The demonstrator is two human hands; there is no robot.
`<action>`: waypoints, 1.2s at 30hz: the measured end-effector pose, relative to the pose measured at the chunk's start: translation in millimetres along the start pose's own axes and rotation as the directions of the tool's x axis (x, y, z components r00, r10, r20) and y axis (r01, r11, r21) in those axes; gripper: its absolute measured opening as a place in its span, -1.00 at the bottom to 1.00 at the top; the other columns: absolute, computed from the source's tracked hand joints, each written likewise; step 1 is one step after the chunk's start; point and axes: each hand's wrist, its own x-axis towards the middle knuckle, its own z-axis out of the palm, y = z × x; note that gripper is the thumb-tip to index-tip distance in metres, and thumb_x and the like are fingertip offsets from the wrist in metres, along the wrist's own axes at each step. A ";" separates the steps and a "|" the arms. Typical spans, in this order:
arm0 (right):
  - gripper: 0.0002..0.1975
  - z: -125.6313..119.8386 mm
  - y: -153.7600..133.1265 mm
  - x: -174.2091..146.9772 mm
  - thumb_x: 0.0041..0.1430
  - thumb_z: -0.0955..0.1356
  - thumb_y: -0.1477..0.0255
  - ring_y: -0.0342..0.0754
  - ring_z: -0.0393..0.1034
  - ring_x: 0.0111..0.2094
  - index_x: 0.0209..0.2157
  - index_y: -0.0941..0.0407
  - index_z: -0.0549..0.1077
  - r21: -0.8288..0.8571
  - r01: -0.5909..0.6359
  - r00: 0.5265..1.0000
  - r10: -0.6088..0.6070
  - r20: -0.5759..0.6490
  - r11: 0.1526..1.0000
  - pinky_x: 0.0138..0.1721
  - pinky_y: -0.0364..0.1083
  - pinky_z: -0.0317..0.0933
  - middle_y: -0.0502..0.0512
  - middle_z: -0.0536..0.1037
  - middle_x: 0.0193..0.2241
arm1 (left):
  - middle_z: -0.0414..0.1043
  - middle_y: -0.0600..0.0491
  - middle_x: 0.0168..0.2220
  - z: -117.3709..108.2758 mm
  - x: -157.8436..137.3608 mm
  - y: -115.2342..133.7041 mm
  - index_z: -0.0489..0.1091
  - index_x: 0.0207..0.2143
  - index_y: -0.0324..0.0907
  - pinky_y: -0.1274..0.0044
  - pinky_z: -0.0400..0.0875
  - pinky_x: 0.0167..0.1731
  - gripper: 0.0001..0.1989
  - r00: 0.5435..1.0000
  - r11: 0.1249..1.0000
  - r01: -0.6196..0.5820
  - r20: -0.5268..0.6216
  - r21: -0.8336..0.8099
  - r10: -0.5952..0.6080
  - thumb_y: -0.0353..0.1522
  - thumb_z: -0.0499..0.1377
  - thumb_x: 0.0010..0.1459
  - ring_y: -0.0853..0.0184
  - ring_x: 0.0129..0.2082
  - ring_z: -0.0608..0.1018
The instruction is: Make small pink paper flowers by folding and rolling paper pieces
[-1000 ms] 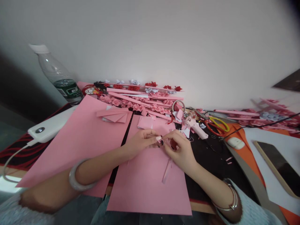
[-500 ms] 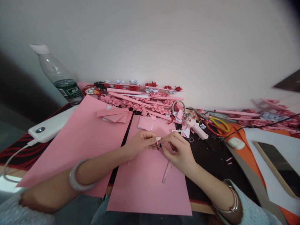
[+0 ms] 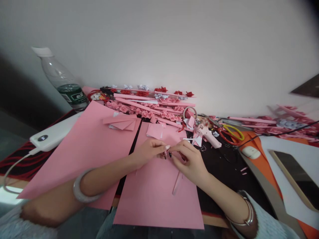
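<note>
Above a large pink sheet (image 3: 159, 202), my left hand (image 3: 150, 152) pinches a small pink paper piece (image 3: 166, 152), mostly covered by the fingers. Meeting it from the right, my right hand (image 3: 190, 161) has its thumb and fingertips closed at the same small piece. A thin pale stick or strip (image 3: 177, 183) lies on the sheet below the right palm. Just beyond the fingers rest small pink paper squares (image 3: 155, 130). Folded pink papers (image 3: 122, 122) sit on a second pink sheet (image 3: 87, 152) at the left.
Pink paper flowers and stems (image 3: 149, 106) line the wall. Right of my hands are a glue gun (image 3: 209, 136), scissors (image 3: 231, 134), a white case (image 3: 251, 152) and a phone (image 3: 296, 176). A power bank (image 3: 52, 134) and a bottle (image 3: 62, 79) stand left.
My fingertips have shifted very slightly around the small paper piece, and a bit more of its pink shows. Everything else stays in place.
</note>
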 end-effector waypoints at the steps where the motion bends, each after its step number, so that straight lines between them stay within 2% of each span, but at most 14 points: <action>1: -0.80 -0.2 0.3 0.3 0.07 0.28 0.61 -0.11 0.26 -0.38 -0.27 0.12 0.44 0.001 -0.001 1.000 0.001 -0.002 1.000 -0.37 -0.13 0.17 0.06 0.34 -0.40 | 0.40 0.08 -0.52 0.0 0.1 -0.1 0.42 -0.51 -0.28 0.57 0.32 -0.37 -0.77 1.000 1.000 0.002 -0.008 -0.008 -0.003 -0.27 0.17 0.06 0.48 -0.50 0.41; 4: -0.81 -0.4 0.3 0.1 0.07 0.28 0.61 -0.11 0.26 -0.38 -0.28 0.11 0.43 -0.002 -0.005 1.000 0.005 -0.010 1.000 -0.38 -0.13 0.17 0.06 0.35 -0.40 | 0.39 0.08 -0.54 0.4 0.0 0.9 0.42 -0.53 -0.28 0.57 0.32 -0.39 -0.75 1.000 0.999 -0.009 -0.016 0.033 0.010 -0.27 0.17 0.06 0.48 -0.52 0.40; 9: -0.82 0.6 -1.8 -1.1 0.05 0.29 0.61 -0.12 0.23 -0.41 -0.28 0.12 0.40 -0.008 -0.011 0.999 0.011 -0.035 1.000 -0.42 -0.14 0.15 0.06 0.37 -0.41 | 0.39 0.11 -0.54 1.5 -0.5 1.8 0.39 -0.40 -0.26 0.58 0.32 -0.44 -0.83 0.998 0.996 -0.035 -0.047 0.087 0.039 -0.30 0.17 0.05 0.48 -0.55 0.41; 15: -0.83 1.7 -2.8 -0.1 0.07 0.29 0.61 -0.14 0.19 -0.46 -0.29 0.12 0.41 -0.018 -0.018 0.999 0.018 -0.028 1.000 -0.47 -0.16 0.10 0.04 0.35 -0.44 | 0.40 0.08 -0.54 -0.1 -0.3 -0.6 0.34 -0.52 -0.27 0.58 0.34 -0.43 -0.77 0.996 0.994 -0.073 -0.036 0.087 0.077 -0.26 0.16 0.06 0.47 -0.53 0.42; 24: -0.81 1.8 -2.4 -0.8 0.03 0.29 0.62 -0.18 0.15 -0.52 -0.30 0.13 0.42 -0.016 -0.045 0.998 0.044 -0.048 0.999 -0.51 -0.18 0.06 0.01 0.33 -0.47 | 0.40 0.08 -0.52 -0.1 1.1 -0.6 0.39 -0.51 -0.27 0.59 0.35 -0.42 -0.77 0.995 0.990 -0.091 -0.036 0.107 0.095 -0.26 0.16 0.06 0.48 -0.52 0.42; 29: -0.81 1.7 -1.5 0.9 0.01 0.28 0.62 -0.18 0.12 -0.53 -0.32 0.13 0.42 -0.007 -0.101 0.994 0.100 -0.053 0.995 -0.51 -0.17 0.04 -0.02 0.26 -0.51 | 0.43 0.06 -0.51 0.7 0.1 0.9 0.42 -0.49 -0.27 0.58 0.35 -0.39 -0.79 0.992 0.987 -0.106 -0.054 0.124 0.113 -0.28 0.17 0.05 0.45 -0.49 0.44; 32: -0.79 1.8 -0.5 1.1 -0.01 0.28 0.63 -0.17 0.12 -0.54 -0.32 0.12 0.41 0.011 -0.148 0.987 0.149 -0.055 0.989 -0.51 -0.17 0.03 -0.05 0.22 -0.54 | 0.44 0.05 -0.50 1.3 -0.2 1.3 0.45 -0.45 -0.26 0.56 0.35 -0.35 -0.81 0.991 0.986 -0.111 -0.057 0.127 0.119 -0.29 0.18 0.04 0.44 -0.46 0.44; 36: -0.81 1.9 0.8 0.5 -0.02 0.28 0.63 -0.18 0.11 -0.54 -0.33 0.12 0.39 0.016 -0.167 0.984 0.167 -0.065 0.986 -0.51 -0.17 0.03 -0.06 0.23 -0.54 | 0.45 0.06 -0.44 1.9 0.3 -0.2 0.48 -0.34 -0.25 0.56 0.33 -0.32 -0.83 0.995 0.995 -0.088 -0.052 0.047 0.090 -0.34 0.20 0.03 0.45 -0.43 0.44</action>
